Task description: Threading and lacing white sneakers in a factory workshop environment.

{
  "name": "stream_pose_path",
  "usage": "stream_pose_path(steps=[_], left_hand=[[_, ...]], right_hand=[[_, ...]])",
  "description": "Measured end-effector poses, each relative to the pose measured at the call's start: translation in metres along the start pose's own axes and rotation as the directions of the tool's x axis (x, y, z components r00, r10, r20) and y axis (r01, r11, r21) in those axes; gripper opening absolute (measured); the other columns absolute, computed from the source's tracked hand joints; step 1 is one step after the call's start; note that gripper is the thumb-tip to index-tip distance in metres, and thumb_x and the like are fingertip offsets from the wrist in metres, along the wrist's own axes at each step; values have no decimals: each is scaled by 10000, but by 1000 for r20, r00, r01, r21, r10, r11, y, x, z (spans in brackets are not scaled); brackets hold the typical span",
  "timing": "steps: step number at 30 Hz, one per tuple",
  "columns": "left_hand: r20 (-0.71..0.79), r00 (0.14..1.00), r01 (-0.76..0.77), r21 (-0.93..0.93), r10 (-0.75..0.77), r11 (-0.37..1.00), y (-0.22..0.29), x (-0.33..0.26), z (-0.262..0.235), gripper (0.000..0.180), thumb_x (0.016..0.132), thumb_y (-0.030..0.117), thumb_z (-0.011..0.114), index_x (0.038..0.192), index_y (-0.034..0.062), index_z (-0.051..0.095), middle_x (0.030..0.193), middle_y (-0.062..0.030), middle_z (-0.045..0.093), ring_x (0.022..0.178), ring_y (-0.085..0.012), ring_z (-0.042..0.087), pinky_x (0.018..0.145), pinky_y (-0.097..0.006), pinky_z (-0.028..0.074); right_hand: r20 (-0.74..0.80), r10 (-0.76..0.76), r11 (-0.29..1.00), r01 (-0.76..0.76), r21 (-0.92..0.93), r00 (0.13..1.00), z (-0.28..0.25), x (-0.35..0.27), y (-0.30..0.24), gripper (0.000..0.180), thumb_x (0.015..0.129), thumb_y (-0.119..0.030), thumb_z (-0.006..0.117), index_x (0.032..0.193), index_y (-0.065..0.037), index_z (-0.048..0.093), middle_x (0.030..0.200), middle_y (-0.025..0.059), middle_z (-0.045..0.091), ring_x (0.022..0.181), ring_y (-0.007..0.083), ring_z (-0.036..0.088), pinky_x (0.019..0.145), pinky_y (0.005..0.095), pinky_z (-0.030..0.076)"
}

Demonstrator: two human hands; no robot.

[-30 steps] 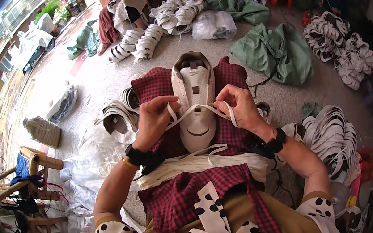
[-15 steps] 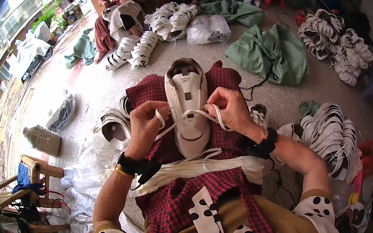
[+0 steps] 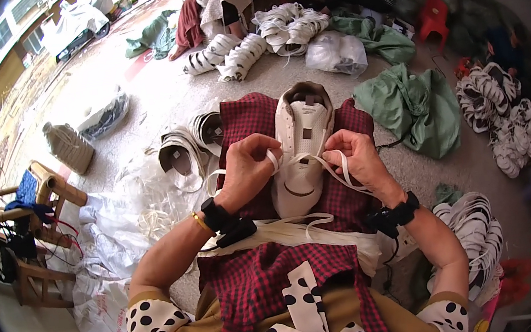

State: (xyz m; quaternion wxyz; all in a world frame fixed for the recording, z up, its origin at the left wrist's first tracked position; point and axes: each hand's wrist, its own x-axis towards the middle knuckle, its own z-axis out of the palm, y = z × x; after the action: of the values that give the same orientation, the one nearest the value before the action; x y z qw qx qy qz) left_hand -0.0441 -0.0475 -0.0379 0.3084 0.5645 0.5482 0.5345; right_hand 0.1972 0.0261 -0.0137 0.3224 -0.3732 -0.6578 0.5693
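A cream sneaker (image 3: 298, 192) rests on the red-and-black checked cloth over my lap, its toe toward me and its opening away. Across its lower eyelets runs a white shoelace (image 3: 346, 171). My left hand (image 3: 248, 166) pinches one part of the lace at the shoe's left edge, where a loop curls by the fingers. At the right edge, my right hand (image 3: 361, 158) pinches the other part, with the end trailing down over the cloth. A bundle of loose white laces (image 3: 268, 233) lies across my lap below the toe.
Several unlaced sneakers (image 3: 182, 161) stand at my left. A bamboo stool (image 3: 55, 189) is farther left, near white plastic sheeting (image 3: 130, 219). Stacked shoes (image 3: 475, 231) and a green sack (image 3: 407, 112) lie at right. Two people sit at the far side near shoe piles (image 3: 290, 26).
The view has swung, so the scene sits differently in the picture. Both hands keep their pinch on the lace and stay close to the sneaker's lower eyelets.
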Motion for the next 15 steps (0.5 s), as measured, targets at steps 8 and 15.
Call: stream_pose_path(steps=[8,15], left_hand=[[-12,998,-63,3,63,998,-4,11,8,86,882,65,694,924,-9,689,769,-3,675,688,-29,576,605,-216,478],[-83,983,-151,137,163,979,0,9,1,110,782,-9,695,888,23,699,709,-15,649,635,-47,547,571,-239,453]], right_hand=[[-14,33,998,-33,-44,999,-3,1,0,179,878,-87,739,994,-8,628,858,18,686,724,69,656,589,228,544],[21,-15,993,17,-115,1000,5,13,4,140,862,-56,724,965,-14,639,841,19,678,735,73,634,645,243,535]])
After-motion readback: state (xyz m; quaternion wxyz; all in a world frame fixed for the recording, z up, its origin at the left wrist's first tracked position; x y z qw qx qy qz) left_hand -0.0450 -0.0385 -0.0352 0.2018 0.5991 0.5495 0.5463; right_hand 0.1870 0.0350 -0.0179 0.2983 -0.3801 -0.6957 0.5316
